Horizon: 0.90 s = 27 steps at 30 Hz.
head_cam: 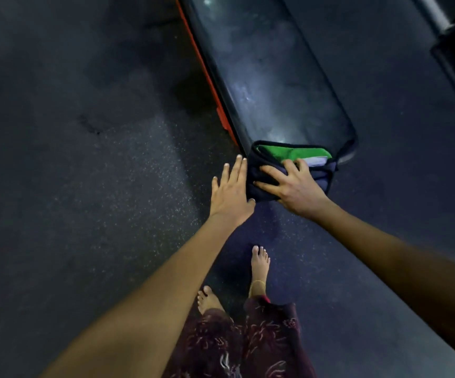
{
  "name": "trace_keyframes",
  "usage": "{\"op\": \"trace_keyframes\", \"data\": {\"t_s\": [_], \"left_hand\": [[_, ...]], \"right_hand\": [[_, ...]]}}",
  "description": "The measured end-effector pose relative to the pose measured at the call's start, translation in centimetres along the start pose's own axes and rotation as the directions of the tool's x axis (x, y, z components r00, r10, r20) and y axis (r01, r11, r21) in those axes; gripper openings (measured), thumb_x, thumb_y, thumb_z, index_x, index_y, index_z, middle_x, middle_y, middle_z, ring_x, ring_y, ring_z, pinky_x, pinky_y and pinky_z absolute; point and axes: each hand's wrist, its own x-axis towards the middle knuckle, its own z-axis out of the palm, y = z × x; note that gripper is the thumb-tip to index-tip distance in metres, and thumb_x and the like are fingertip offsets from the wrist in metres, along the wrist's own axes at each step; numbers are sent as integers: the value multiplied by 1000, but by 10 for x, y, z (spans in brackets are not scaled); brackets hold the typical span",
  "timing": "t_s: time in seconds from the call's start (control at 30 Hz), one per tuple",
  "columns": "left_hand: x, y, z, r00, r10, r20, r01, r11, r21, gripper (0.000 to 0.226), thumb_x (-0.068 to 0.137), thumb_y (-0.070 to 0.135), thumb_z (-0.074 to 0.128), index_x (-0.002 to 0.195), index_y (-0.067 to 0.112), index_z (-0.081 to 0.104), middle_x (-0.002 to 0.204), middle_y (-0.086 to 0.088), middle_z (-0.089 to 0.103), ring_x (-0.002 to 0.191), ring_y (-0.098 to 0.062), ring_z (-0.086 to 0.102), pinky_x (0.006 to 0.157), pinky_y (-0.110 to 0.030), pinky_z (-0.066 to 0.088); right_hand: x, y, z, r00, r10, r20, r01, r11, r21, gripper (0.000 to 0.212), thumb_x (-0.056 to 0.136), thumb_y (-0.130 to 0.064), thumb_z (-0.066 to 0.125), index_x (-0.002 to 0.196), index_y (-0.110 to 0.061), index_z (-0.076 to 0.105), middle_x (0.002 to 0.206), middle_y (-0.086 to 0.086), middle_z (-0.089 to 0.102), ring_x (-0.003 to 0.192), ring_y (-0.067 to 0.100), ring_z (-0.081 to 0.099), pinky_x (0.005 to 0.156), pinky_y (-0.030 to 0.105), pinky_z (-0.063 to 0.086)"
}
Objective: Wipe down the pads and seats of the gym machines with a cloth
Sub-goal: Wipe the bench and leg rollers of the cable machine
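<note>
A person's left hand (230, 192) is hovering with fingers straight and released beside the near end of a long black bench pad (272, 85), apparently just touching the cloth's edge. To its right, the right hand (293, 184) is pressing a folded dark cloth (316, 175), green inside, over that near end, fingers spread and slightly bent on the fabric. The cloth is looking soft, light and liable to bunch, so a flat palm on its middle is likely serving best; the vinyl is appearing smooth and slippery.
</note>
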Motion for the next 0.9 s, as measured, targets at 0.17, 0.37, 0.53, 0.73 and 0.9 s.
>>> {"op": "trace_keyframes", "data": {"t_s": [0.17, 0.37, 0.53, 0.73, 0.9], "left_hand": [[11, 7, -1, 986, 165, 25, -167, 977, 131, 94, 88, 27, 59, 151, 11, -9, 160, 2, -13, 147, -18, -6, 118, -42, 3], [22, 10, -7, 981, 192, 33, -192, 927, 321, 84, 88, 29, 57, 152, 14, 5, 160, 0, 5, 148, -21, -2, 118, -43, -3], [26, 11, -18, 976, 216, 36, -213, 895, 393, 85, 86, 24, 61, 152, 19, 8, 158, 0, 17, 147, -23, 7, 119, -46, 1], [28, 25, -15, 975, 216, 46, -212, 864, 457, 87, 82, 20, 62, 152, 25, 11, 153, -10, 22, 144, -27, 14, 117, -47, 3], [29, 26, -14, 975, 222, 26, -207, 853, 478, 83, 81, 14, 61, 151, 22, 19, 145, -12, 27, 140, -25, 23, 117, -47, 6]], "right_hand": [[-23, 14, 11, 995, -7, -96, 12, 999, 44, 50, 78, -18, 48, 124, -29, 62, 128, 13, 55, 91, 36, 49, 70, 45, 48], [-36, 20, 21, 954, 247, -172, -185, 932, 311, 54, 73, -13, 36, 119, -18, 65, 123, 22, 55, 84, 39, 52, 65, 43, 48], [-37, 2, 29, 455, 891, -1, -499, 256, 828, 49, 71, 3, 60, 120, -3, 60, 126, 22, 44, 110, 36, 51, 96, 36, 42], [25, -59, 7, -47, 966, 254, -367, -253, 895, 50, 82, 0, 61, 131, -1, 47, 135, 25, 33, 112, 41, 43, 97, 37, 29], [39, -62, 18, -148, 924, 352, -187, -376, 907, 54, 90, -13, 60, 138, 0, 38, 142, 28, 25, 125, 46, 35, 106, 43, 27]]}}
